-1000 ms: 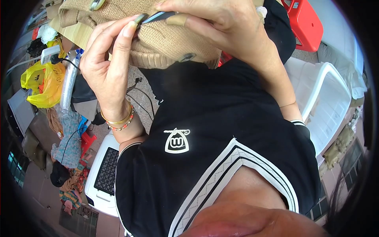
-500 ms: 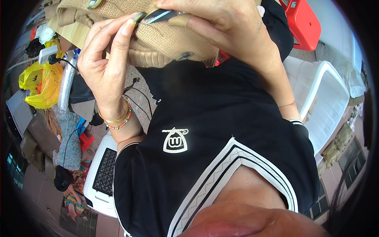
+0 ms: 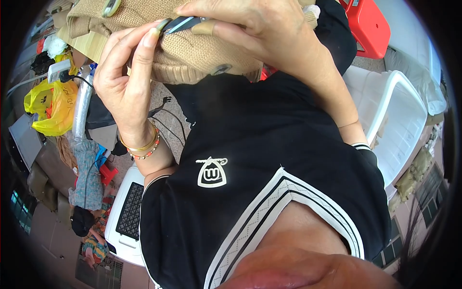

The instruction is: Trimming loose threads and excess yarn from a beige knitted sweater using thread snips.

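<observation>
A tan knitted cardigan lies at the top, with a large greenish button at its upper left and a dark button by its ribbed edge. My left hand is closed in a pinch, thumb and forefinger gripping another greenish button at the knit. From the right, my right hand holds small thread snips, their blades pointing at that button. A tan cover wraps my right thumb. Fingers hide most of the snips' body, and any thread between is too fine to make out.
A light wooden surface shows beneath the cardigan. On the right stand a white plastic bin and a red stool. Leftward are a yellow plastic bag, a black cable and a white appliance. Another person is at lower left.
Both hands have shifted slightly left, and the snips have come closer to the pinched button. The cardigan has moved a little with them.
</observation>
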`<state>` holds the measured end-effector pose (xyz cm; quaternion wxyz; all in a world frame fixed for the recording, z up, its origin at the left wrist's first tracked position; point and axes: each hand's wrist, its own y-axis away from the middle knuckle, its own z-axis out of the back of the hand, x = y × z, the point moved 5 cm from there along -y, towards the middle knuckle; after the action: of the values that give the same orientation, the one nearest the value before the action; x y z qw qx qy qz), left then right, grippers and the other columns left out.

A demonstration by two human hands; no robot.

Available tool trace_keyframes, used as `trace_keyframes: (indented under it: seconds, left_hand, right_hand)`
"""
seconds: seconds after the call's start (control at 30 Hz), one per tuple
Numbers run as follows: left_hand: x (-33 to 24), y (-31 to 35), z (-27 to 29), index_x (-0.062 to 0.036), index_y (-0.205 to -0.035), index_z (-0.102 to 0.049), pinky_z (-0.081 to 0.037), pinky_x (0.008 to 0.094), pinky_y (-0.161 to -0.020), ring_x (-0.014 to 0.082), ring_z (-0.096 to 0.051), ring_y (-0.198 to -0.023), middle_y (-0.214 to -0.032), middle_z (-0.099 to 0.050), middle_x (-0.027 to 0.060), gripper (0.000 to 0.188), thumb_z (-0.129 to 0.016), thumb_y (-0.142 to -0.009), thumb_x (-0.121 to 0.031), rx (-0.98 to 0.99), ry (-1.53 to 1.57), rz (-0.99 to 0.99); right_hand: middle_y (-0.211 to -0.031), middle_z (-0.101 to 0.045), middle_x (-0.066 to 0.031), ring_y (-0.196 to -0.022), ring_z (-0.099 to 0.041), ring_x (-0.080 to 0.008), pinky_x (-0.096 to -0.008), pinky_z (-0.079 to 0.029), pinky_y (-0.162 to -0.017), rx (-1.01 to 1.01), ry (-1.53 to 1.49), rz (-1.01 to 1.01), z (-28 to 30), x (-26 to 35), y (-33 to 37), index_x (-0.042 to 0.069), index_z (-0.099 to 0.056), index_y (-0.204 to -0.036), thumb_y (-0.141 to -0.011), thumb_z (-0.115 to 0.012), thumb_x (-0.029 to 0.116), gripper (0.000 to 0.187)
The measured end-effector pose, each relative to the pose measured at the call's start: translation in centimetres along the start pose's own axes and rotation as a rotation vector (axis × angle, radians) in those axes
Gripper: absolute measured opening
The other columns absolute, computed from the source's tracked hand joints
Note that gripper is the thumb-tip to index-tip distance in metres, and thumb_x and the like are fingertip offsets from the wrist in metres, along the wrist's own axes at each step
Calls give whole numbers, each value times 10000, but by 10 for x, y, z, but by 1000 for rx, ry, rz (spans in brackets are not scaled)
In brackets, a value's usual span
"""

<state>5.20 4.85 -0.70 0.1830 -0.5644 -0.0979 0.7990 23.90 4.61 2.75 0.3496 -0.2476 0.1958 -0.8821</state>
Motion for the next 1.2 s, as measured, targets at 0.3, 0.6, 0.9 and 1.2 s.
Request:
trace_keyframes:
  seconds: [0.3,0.6,0.9,1.2]
  left_hand:
    - [-10,-11,13,20,-1023,-738,-456,198,-701,84,-587,-782,-892,-667,49,145,-660,-901,4,20,-31,33]
    - [-40,-13,-23,42,-879,-651,-467,341,-706,274,-572,-745,-804,-615,150,44,-614,-877,18,-85,-394,-136]
    - [-37,7,-40,10,-864,-510,-399,331,-832,200,-461,-846,-866,-480,69,112,-496,-949,-62,-217,-442,-267]
    - [-34,-7,-38,-2,-903,-527,-381,358,-885,228,-475,-897,-907,-502,91,202,-459,-976,-177,-227,-569,-220]
  right_hand:
    - [-858,-569,-74,-756,-577,-238,-315,-466,-675,-77,-265,-99,2,-4,-5,55,-691,-1036,-792,-705,57,244]
    - [-921,-590,-18,-824,-572,-114,-238,-461,-694,-331,-780,-279,25,-82,88,56,-717,-1131,-802,-759,28,333]
    - [-1038,-683,-14,-900,-611,-63,-204,-481,-794,-593,-1619,-902,-14,-161,226,15,-659,-1193,-929,-662,140,292]
    - [-1067,-675,-23,-981,-599,-66,-222,-465,-834,-635,-1535,-1194,-41,-184,239,37,-642,-1219,-899,-697,191,359]
